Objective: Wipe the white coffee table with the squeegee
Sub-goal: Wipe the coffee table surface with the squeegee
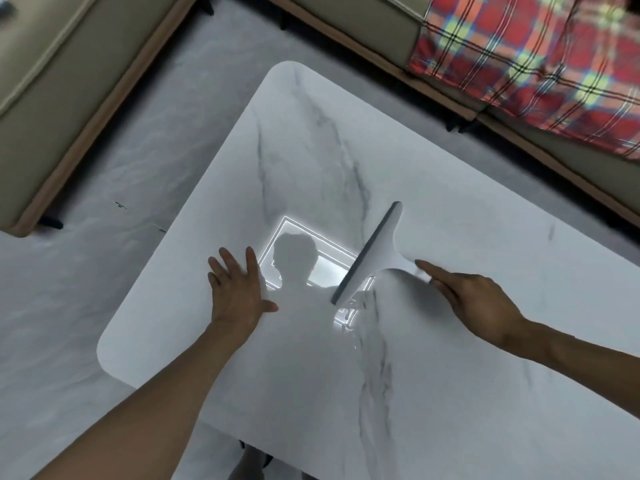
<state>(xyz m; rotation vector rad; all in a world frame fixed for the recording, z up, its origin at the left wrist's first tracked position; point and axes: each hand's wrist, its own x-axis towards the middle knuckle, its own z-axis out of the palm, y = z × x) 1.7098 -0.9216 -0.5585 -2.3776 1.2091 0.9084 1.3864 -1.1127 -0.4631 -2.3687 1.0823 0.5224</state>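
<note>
The white coffee table has a glossy marble-look top with grey veins and fills the middle of the view. A white squeegee with a grey rubber blade rests on it near the centre, blade edge facing left. My right hand grips the squeegee's handle from the right, index finger stretched along it. My left hand lies flat on the tabletop to the left of the blade, fingers spread, holding nothing. A bright ceiling-light reflection and my shadow sit between the two hands.
A beige sofa stands to the left and runs along the back. A red plaid blanket is draped over its right part. Pale marble-pattern floor surrounds the table. My feet show below the table's near edge.
</note>
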